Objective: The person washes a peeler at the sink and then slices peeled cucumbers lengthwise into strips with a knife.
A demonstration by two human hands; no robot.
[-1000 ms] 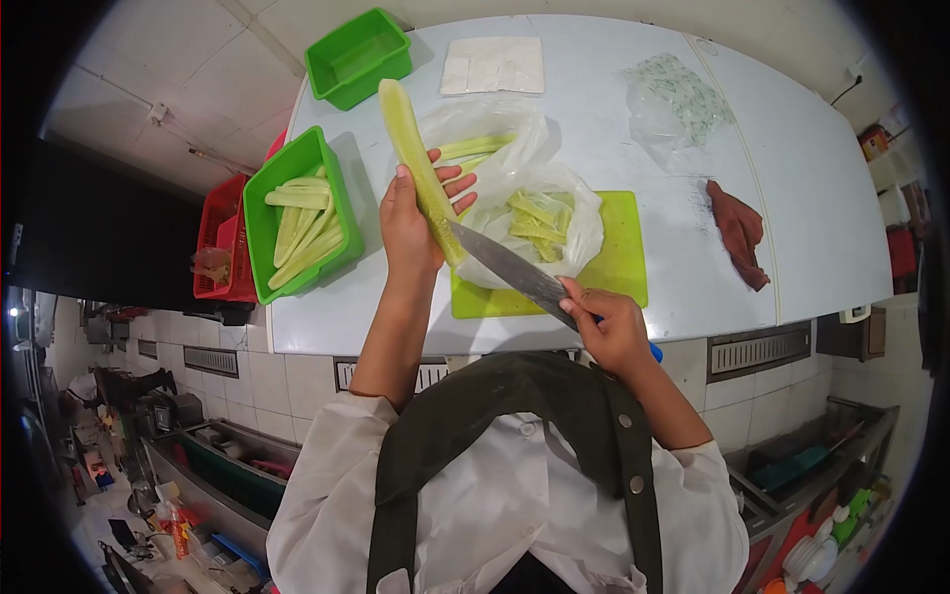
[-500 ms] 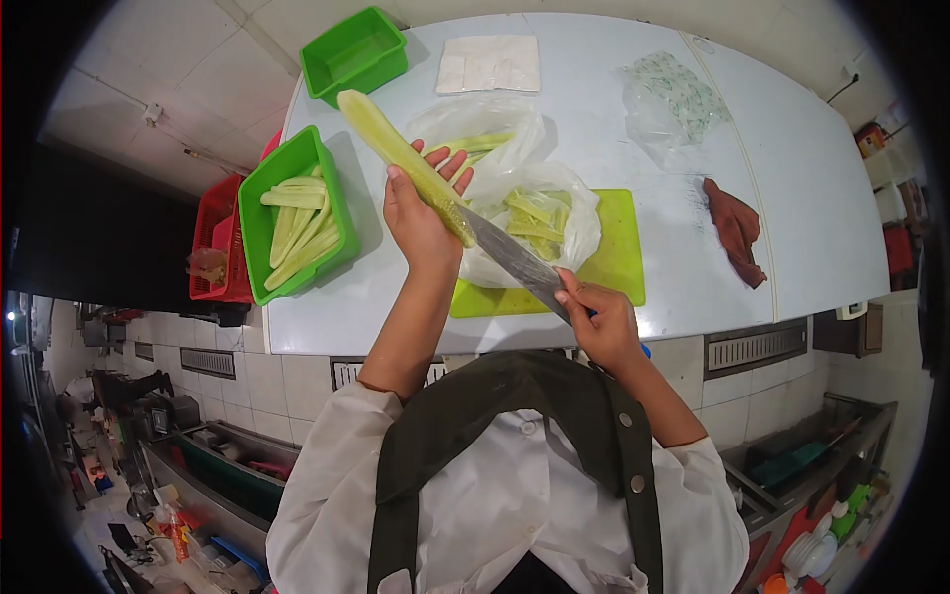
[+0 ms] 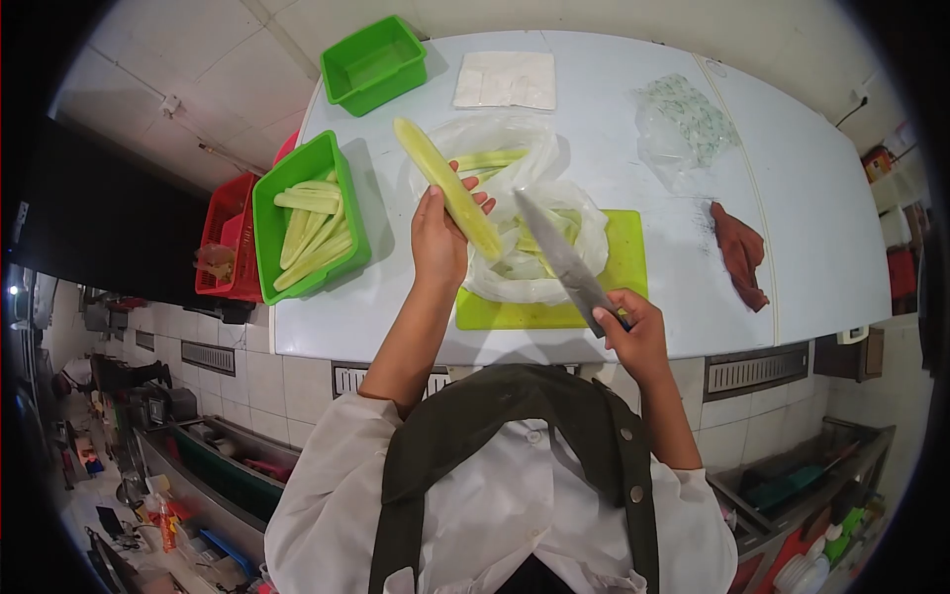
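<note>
My left hand (image 3: 441, 236) holds a long pale-green cucumber piece (image 3: 435, 170) at a slant above the table, fingers closed around its lower part. The handle of a large kitchen knife (image 3: 564, 262) is in my right hand (image 3: 635, 335). The blade points up and to the left, apart from the cucumber. Under the blade, an open clear plastic bag (image 3: 591, 230) with yellow-green strips lies on the lime-green cutting board (image 3: 625, 259). Behind the cucumber is another plastic bag (image 3: 515, 132) with pale-green pieces inside.
Left on the table, a green bin (image 3: 259, 223) holds several long cucumber pieces, beside red baskets (image 3: 225, 238). Another green bin (image 3: 374, 69) and folded white paper (image 3: 507, 81) stand at the back. Right are a patterned plastic bag (image 3: 683, 119) and a brown cloth (image 3: 737, 255).
The knife has come away from the cucumber's lower end, moving right and turning more upright. My left hand and the cucumber have shifted right, and the whole view has shifted slightly.
</note>
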